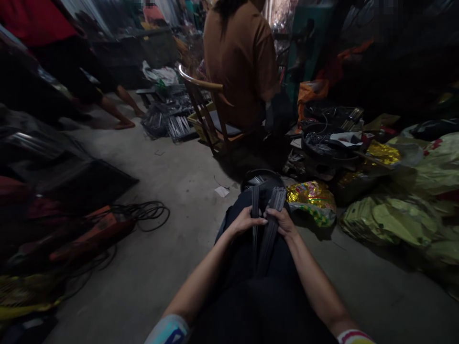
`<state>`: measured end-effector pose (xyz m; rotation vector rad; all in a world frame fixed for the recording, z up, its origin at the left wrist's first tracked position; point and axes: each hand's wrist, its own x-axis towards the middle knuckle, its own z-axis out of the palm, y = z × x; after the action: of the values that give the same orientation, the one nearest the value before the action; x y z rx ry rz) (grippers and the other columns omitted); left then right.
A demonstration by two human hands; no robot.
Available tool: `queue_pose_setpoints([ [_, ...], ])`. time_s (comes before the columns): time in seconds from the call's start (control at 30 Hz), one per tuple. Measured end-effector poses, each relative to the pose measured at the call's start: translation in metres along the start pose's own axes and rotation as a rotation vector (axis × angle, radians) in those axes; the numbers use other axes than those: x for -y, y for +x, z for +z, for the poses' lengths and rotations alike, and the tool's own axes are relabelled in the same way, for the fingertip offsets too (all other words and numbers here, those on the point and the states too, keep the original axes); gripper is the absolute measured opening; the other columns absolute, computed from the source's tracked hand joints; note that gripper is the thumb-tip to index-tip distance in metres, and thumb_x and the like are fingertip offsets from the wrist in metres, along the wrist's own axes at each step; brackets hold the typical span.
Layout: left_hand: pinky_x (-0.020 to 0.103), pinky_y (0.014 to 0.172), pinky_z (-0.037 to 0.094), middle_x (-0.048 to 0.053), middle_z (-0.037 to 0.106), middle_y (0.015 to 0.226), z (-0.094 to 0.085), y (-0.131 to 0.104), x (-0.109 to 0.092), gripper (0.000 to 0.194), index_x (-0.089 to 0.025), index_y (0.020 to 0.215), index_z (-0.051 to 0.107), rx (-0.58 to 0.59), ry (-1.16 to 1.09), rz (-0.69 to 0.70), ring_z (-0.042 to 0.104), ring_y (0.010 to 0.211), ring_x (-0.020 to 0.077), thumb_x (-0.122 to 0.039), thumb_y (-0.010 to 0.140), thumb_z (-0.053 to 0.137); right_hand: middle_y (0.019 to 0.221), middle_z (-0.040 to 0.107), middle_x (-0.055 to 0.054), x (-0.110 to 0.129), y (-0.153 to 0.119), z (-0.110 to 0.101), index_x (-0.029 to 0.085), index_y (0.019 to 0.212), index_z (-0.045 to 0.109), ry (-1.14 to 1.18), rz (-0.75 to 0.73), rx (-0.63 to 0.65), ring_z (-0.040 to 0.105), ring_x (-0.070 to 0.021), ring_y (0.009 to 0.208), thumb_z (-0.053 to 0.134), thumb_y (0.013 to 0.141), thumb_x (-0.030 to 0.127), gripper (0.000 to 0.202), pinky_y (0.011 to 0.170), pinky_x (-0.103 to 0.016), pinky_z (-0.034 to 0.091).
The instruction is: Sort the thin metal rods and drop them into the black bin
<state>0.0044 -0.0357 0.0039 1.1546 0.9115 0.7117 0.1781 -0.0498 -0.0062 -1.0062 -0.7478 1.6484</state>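
Grey thin strip bundle [255, 199] and thicker strip bundle [277, 197], above the lap [240, 291] | left hand [244, 221] pinching the thin one, right hand [282, 220] wrapped round the thicker | I judge both light, springy, prone to sliding apart; best gripped mid-length, edges squeezed

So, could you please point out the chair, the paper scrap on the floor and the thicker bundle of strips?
Chair [210, 86]: head view, curved top rail.
Paper scrap [222, 191]: head view, its middle.
Thicker bundle of strips [278, 197]: head view, upper end.
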Motion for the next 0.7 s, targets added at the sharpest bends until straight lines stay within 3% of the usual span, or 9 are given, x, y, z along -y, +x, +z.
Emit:
queue_pose_setpoints([
  [0.23, 0.03, 0.081, 0.046, 0.005, 0.068, 0.091, -0.006, -0.018, -0.002, 0.03, -0.013, 0.097, 0.067, 0.06, 0.044, 0.015, 0.061, 0.086, 0.0198, -0.027, 0.071, 0.073, 0.081, 0.065, -0.001, 0.014, -0.04, -0.003, 0.023, 0.107, 0.062, 0.052, 0.022, 0.201, 0.06, -0.0155, 0.068, 0.08, 0.064, 0.033, 0.047, 0.066, -0.029, 0.051],
  [0.4, 0.03, 0.08, 0.047, 0.005, 0.067, 0.09, -0.005, -0.026, 0.007, 0.031, -0.013, 0.099, 0.066, 0.021, 0.063, -0.001, 0.061, 0.083, 0.019, -0.033, 0.076, 0.072, 0.075, 0.061, 0.003, -0.009, -0.058, 0.001, 0.024, 0.104, 0.06, -0.036, -0.039, 0.054, 0.057, -0.0129, 0.065, 0.081, 0.068, 0.03, 0.042, 0.067, -0.028, 0.049],
  [0.57, 0.031, 0.073, 0.049, 0.005, 0.066, 0.081, -0.011, -0.031, 0.012, 0.038, -0.013, 0.1, 0.062, 0.016, 0.002, -0.043, 0.062, 0.074, 0.0179, -0.042, 0.078, 0.072, 0.068, 0.061, 0.002, -0.047, -0.066, 0.004, 0.019, 0.08, 0.061, -0.166, -0.001, -0.079, 0.055, -0.0128, 0.06, 0.079, 0.07, 0.035, 0.026, 0.061, -0.026, 0.046],
  [0.7, 0.03, 0.068, 0.049, 0.004, 0.064, 0.074, -0.016, -0.033, 0.008, 0.034, -0.014, 0.093, 0.059, 0.013, -0.067, -0.047, 0.062, 0.068, 0.0166, -0.044, 0.081, 0.069, 0.059, 0.057, 0.003, -0.048, -0.059, 0.01, 0.019, 0.076, 0.058, -0.171, -0.025, -0.108, 0.051, -0.0117, 0.053, 0.075, 0.074, 0.034, 0.023, 0.055, -0.025, 0.042],
])
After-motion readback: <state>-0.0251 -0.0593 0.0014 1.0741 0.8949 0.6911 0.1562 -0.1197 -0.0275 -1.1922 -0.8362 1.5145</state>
